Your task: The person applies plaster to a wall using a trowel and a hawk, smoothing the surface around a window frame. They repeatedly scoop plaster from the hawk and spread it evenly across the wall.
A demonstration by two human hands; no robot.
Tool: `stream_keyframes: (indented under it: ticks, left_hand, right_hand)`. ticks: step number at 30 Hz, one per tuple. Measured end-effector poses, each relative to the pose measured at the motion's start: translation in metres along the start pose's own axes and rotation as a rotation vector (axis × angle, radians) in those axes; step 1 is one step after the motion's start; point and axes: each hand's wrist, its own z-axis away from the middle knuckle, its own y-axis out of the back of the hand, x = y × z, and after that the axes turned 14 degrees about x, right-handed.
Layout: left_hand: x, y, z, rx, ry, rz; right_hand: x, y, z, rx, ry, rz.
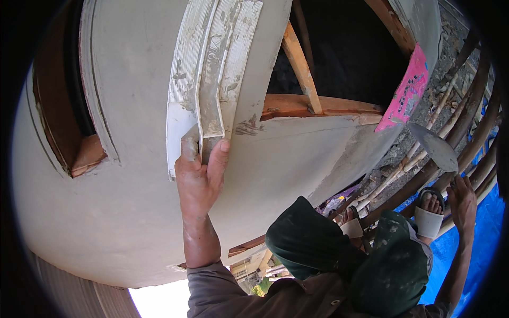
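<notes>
My left hand [200,175] is closed around the lower end of a long white ribbed strip [183,87]. Wet grey plaster smears the strip, and a raised channel runs along its middle. It lies up against the grey plastered wall [254,175]. Wet plaster also coats one of my left fingers. Out to the right, my right hand [462,200] grips a trowel [435,148], its flat grey blade pointing up and away from the wall. The handle is mostly hidden in my fingers.
A dark window opening with a wooden frame [323,104] and a slanting wooden bar [300,66] is right of the strip. Another wood-lined opening [87,153] is at left. A pink sheet [405,90] hangs by the corner. Wooden poles [469,116] lie under my sandalled feet, above blue sheeting [477,254].
</notes>
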Motion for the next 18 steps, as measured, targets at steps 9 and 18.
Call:
stream_keyframes:
  ticks: [9, 18]
  left_hand:
    - [0.005, -0.0005, -0.0024, -0.014, 0.088, -0.002]
    - [-0.002, -0.0011, 0.0018, 0.025, 0.032, 0.03]
  right_hand:
    - [0.0059, -0.0032, 0.003, 0.034, 0.012, -0.039]
    - [0.0051, 0.0024, 0.0044, -0.032, 0.0, -0.012]
